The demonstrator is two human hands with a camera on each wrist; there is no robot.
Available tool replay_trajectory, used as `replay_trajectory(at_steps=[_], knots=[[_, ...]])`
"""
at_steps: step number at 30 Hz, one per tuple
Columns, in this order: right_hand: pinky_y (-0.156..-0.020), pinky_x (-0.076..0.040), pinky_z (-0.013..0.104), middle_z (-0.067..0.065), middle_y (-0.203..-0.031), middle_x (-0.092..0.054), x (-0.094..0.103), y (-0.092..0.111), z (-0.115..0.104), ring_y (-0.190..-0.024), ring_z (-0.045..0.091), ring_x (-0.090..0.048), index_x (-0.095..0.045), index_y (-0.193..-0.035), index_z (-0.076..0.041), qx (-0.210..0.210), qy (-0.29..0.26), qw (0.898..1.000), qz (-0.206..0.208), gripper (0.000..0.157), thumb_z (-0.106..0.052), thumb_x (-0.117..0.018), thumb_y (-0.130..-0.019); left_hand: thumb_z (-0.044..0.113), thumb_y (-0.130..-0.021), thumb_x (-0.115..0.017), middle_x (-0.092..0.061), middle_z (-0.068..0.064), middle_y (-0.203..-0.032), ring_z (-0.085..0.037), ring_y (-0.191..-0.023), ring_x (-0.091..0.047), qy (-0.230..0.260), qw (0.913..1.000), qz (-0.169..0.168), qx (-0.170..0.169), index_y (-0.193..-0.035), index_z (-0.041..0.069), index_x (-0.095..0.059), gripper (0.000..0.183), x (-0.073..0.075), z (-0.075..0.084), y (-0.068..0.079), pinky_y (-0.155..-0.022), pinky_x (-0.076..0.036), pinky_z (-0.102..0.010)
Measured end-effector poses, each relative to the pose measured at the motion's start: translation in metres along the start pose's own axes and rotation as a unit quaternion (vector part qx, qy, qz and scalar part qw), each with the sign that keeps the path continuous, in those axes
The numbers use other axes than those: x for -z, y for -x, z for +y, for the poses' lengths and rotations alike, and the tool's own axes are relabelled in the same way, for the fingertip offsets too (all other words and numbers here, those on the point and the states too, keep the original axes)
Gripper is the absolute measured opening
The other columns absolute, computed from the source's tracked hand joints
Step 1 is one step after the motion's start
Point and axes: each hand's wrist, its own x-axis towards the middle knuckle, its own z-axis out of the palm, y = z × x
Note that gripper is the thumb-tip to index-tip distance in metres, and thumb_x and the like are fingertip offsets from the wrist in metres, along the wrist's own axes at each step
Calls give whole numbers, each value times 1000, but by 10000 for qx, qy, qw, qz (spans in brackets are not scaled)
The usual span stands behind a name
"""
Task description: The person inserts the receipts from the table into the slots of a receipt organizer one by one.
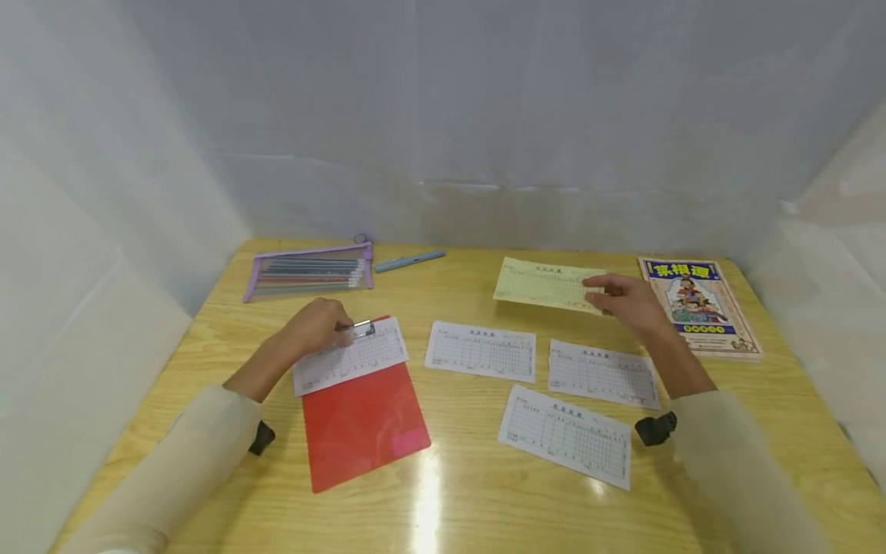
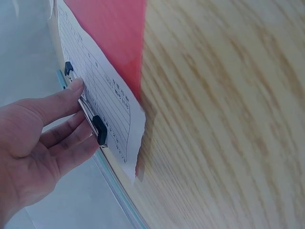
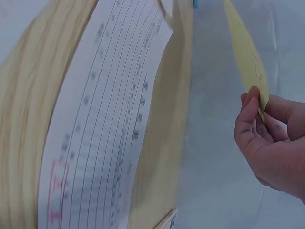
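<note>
My left hand is at the top of a red clipboard, its thumb on the metal clip and its fingers behind, pinching it. A white printed form lies across the upper part of the board, with its top edge at the clip. On the right, my right hand pinches the right end of a yellow printed form between thumb and fingers. That yellow sheet is lifted above the table in the right wrist view, over the back part of the tabletop.
Three white forms lie on the wooden table: one in the middle, one to the right, one nearer. Behind are a purple-edged pencil pouch and a blue pen. A comic-style book lies far right.
</note>
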Motion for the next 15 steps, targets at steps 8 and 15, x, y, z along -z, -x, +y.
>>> replay_trajectory(at_steps=[8, 15], knots=[[-80, -49, 38, 7, -108, -57, -44, -2, -30, -86, 12, -54, -59, -125, -8, 456, -121, 9982, -370, 36, -26, -60, -93, 9, -78, -75, -70, -8, -84, -17, -75, -56, 3, 10000, -26, -44, -88, 5, -76, 11, 0, -4, 0, -68, -47, -34], [-77, -49, 38, 7, -100, -58, -100, -4, -55, -77, 13, -50, -63, -118, -8, 704, -395, 9915, -1021, 28, -18, -62, -92, 10, -78, -75, -69, -8, -83, -17, -74, -55, -27, 9999, 78, -77, -89, 4, -75, 13, 0, -4, 5, -69, -47, -34]])
